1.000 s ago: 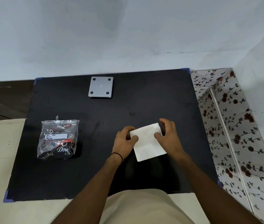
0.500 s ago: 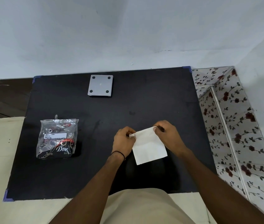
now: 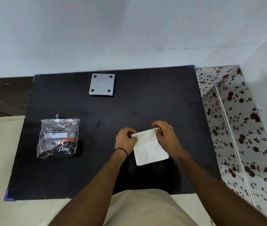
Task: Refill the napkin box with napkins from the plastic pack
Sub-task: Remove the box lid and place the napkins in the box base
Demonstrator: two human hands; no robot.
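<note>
Right of centre in the frame, over the black square surface [image 3: 145, 98], my left hand [image 3: 125, 140] and right hand [image 3: 167, 137] each pinch a top corner of the white folded paper napkin [image 3: 149, 148], its lower edge hanging toward me. Clear crinkled plastic pack [image 3: 58, 138] lies well apart at left. Grey square napkin box [image 3: 102, 84] sits at top centre, apparently underside up. Risk: thin paper could tear if I pull the corners apart, or the fold could slip open.
</note>
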